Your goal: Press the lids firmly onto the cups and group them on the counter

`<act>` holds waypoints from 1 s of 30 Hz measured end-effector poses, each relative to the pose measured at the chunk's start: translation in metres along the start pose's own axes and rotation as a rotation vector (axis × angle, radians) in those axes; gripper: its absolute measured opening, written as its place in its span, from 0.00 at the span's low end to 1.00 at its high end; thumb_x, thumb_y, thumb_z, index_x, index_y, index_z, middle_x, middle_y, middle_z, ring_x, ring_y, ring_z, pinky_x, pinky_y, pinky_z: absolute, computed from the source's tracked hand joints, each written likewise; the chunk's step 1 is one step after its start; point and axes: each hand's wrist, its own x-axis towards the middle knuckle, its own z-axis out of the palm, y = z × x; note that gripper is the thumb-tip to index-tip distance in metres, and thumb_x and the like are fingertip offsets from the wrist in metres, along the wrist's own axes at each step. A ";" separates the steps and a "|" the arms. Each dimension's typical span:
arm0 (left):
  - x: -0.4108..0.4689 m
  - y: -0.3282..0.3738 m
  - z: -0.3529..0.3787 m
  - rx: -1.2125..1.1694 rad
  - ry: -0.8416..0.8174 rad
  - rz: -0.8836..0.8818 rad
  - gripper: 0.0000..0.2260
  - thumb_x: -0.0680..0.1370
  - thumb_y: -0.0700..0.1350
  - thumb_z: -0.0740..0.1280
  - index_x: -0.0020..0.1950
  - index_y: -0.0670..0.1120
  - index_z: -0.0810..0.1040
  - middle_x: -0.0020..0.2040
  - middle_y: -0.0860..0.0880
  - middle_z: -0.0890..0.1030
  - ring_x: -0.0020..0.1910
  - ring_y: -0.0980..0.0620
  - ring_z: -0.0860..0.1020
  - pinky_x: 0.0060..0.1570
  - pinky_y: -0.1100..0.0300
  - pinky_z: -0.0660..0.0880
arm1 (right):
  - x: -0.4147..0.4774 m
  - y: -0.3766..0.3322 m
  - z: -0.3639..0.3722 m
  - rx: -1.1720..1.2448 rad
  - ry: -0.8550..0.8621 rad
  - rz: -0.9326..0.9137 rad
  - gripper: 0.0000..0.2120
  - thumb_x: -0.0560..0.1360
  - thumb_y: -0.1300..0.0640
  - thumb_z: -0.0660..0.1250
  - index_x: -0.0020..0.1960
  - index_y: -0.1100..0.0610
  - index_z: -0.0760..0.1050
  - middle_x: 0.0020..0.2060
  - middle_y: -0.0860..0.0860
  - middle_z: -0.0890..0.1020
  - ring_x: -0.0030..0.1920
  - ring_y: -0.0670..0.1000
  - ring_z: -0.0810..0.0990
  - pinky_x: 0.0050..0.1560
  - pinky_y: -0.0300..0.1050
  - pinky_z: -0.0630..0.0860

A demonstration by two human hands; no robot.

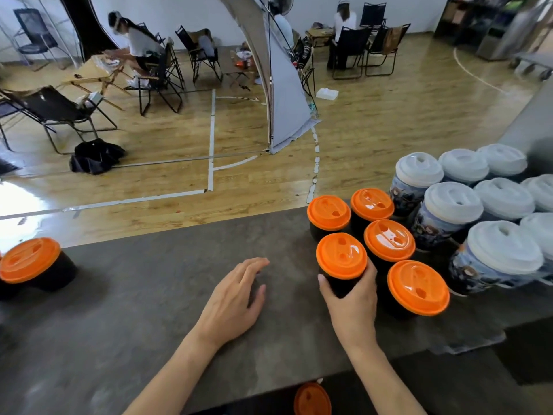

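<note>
Gripping a black cup (341,286) by its side wall, the right hand (354,304) has its thumb on the near-left and its fingers curled round the far side. The hold sits below the orange lid (341,256), probably so the seated lid is not disturbed while the cup is placed. The cup stands at the near-left edge of four other orange-lidded cups (389,240) on the bench (149,295), close against them. White-lidded cups (453,202) are packed just to the right, so like seems to be kept with like.

The forearm reaches straight forward, wrist level. The left hand (236,298) lies palm down over bare bench, fingers loosely extended and holding nothing; whether it touches the surface I cannot tell. A lone orange-lidded cup (30,260) stands well apart at the far left, not yet grouped.
</note>
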 end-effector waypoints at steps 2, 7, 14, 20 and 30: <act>0.000 -0.001 0.001 0.012 0.006 -0.009 0.19 0.80 0.42 0.68 0.71 0.46 0.71 0.64 0.51 0.77 0.59 0.55 0.77 0.62 0.65 0.70 | 0.001 0.002 0.000 -0.005 0.001 0.024 0.43 0.71 0.54 0.79 0.78 0.56 0.59 0.74 0.53 0.69 0.75 0.53 0.66 0.72 0.43 0.61; 0.002 -0.004 0.002 0.021 -0.006 -0.029 0.18 0.79 0.40 0.68 0.69 0.46 0.73 0.62 0.52 0.77 0.56 0.57 0.76 0.60 0.63 0.71 | -0.003 0.002 -0.005 0.004 -0.037 0.090 0.45 0.71 0.53 0.79 0.80 0.57 0.57 0.76 0.53 0.67 0.76 0.53 0.65 0.75 0.49 0.64; -0.002 -0.001 0.002 0.067 0.016 -0.050 0.14 0.79 0.41 0.67 0.65 0.46 0.75 0.63 0.51 0.78 0.56 0.52 0.77 0.58 0.59 0.72 | -0.047 -0.006 -0.023 0.105 -0.060 0.097 0.33 0.73 0.55 0.77 0.72 0.53 0.65 0.67 0.47 0.73 0.67 0.46 0.73 0.72 0.50 0.70; -0.020 0.008 -0.005 0.080 0.048 -0.130 0.14 0.82 0.46 0.67 0.67 0.47 0.74 0.64 0.52 0.77 0.59 0.54 0.76 0.60 0.59 0.72 | -0.069 -0.022 0.002 0.123 -0.239 0.024 0.20 0.75 0.50 0.74 0.64 0.47 0.72 0.60 0.41 0.78 0.62 0.42 0.77 0.67 0.43 0.73; -0.139 -0.014 -0.090 0.321 0.282 -0.369 0.13 0.80 0.45 0.67 0.64 0.46 0.77 0.63 0.49 0.79 0.63 0.50 0.76 0.65 0.57 0.70 | -0.107 -0.084 0.099 0.111 -0.634 -0.226 0.16 0.78 0.53 0.71 0.63 0.47 0.73 0.58 0.41 0.76 0.62 0.40 0.74 0.63 0.37 0.69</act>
